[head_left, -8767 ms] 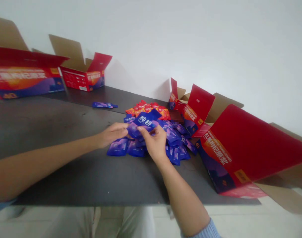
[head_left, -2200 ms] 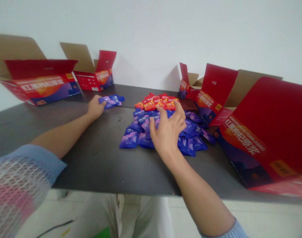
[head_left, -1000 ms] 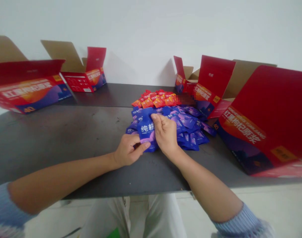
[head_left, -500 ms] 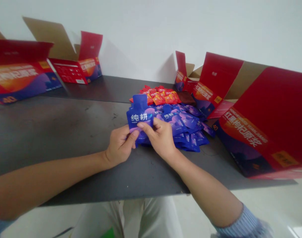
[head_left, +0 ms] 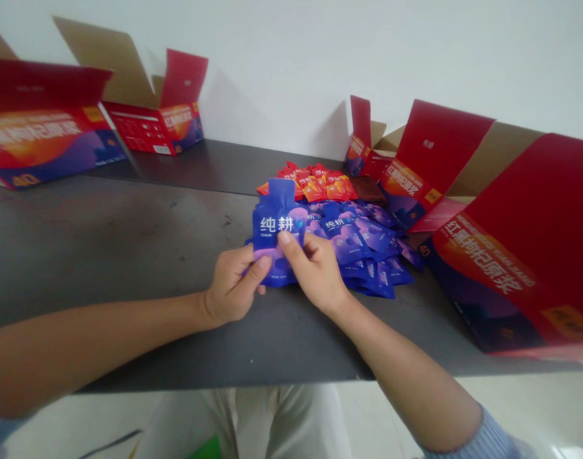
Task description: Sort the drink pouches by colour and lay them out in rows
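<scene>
Both hands grip a blue and purple drink pouch (head_left: pixel 275 220) with white lettering, its narrow spout end pointing up. My left hand (head_left: pixel 236 284) pinches its lower left side, thumb on the front. On the right side, my right hand (head_left: pixel 315 264) presses its thumb on the pouch's middle, fingers behind. Whether more pouches lie behind this one, I cannot tell. Just beyond and to the right spreads a heap of blue pouches (head_left: pixel 363 236), partly hidden by my hands. Behind that heap lie red and orange pouches (head_left: pixel 315 185).
Large open red cartons stand at the right (head_left: pixel 521 255) and the left (head_left: pixel 47 134) of the dark table (head_left: pixel 129 242). Smaller-looking open cartons stand farther back, one at the left (head_left: pixel 152 127) and one at the right (head_left: pixel 361 153). A white wall rises behind.
My right thumb has shifted slightly up the pouch, and more of its lower front shows. The whole view has shifted a little. Both hands keep their hold.
</scene>
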{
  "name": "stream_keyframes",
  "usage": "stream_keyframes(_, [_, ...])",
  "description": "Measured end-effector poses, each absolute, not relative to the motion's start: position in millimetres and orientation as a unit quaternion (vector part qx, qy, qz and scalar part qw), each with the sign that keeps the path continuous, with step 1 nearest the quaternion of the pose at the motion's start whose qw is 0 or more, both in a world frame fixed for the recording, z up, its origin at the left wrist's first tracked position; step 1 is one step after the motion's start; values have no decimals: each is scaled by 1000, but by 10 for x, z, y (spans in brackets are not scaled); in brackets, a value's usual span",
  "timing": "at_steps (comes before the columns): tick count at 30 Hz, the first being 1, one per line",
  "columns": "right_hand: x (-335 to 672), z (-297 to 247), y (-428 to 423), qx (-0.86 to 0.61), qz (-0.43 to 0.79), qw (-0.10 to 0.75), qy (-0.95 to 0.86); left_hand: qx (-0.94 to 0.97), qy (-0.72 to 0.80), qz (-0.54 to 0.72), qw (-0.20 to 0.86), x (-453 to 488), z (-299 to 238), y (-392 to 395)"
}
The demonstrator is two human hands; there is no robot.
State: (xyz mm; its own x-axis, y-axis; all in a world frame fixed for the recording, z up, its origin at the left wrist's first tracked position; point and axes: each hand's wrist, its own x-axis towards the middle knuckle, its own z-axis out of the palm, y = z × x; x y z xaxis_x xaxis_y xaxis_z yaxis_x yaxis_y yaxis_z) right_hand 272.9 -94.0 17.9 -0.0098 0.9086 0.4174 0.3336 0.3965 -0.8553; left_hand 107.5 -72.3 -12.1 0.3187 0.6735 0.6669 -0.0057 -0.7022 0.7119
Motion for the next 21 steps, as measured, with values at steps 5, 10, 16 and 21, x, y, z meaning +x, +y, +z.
stream_keyframes(5, [2671,149,-978,-463,310,475,-681,703,241,562,364,1111,-152,-704])
stream_keyframes(10, [2658,191,-1024,-515,231,440,-698,711,242,556,356,1129,-135,-695])
stream_keyframes(16, [2700,338,-1054,-541,157,383,-733,739,232,541,327,1043,-111,-695])
stream_keyframes(21, [2723,398,-1084,-534,142,331,-765,715,245,595,274,973,-28,-475])
